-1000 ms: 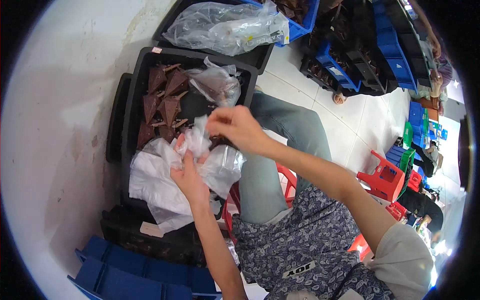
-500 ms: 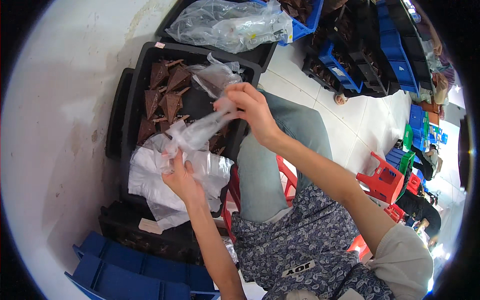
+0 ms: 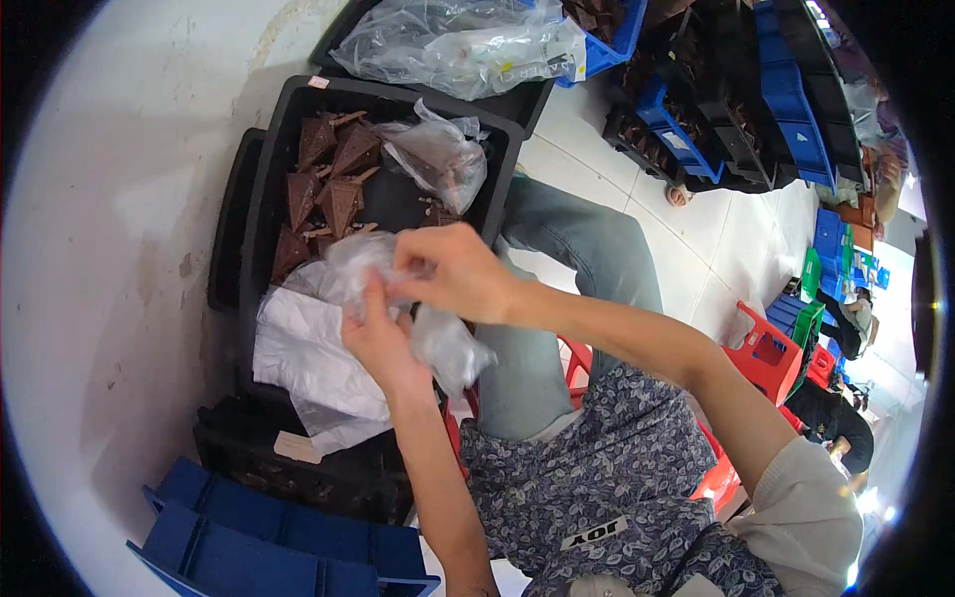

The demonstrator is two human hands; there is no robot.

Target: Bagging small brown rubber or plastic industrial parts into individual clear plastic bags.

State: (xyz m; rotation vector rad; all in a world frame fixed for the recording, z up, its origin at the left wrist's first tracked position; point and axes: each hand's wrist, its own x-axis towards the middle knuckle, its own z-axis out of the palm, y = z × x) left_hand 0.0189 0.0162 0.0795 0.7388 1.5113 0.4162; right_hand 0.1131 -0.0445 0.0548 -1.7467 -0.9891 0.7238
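My left hand (image 3: 386, 338) and my right hand (image 3: 456, 275) meet over a black crate (image 3: 261, 214), fingers closed on a thin clear plastic bag (image 3: 450, 346). The bag is crumpled and partly smeared by motion; one part bunches above my fingers and another hangs beside my left hand. Beneath them a stack of flat whitish plastic bags (image 3: 308, 343) lies over the crate's near end. Several dark brown, kite-shaped pieces (image 3: 341, 202) with thin light sticks lie along the crate's left side. At its far right corner sits another clear bag (image 3: 438, 154) with something brownish inside.
A large clear plastic sack (image 3: 458, 50) lies on the crate behind. Blue bins (image 3: 269, 532) stand at the lower left, beside a white wall (image 3: 119, 249). Stacked black and blue crates (image 3: 736, 99) rise at the far right. A red stool (image 3: 764, 348) and people are farther right.
My right hand has come down and toward me, closer to my left hand. The stretched bag is now bunched between them, with a part hanging over the near right side of the crate.
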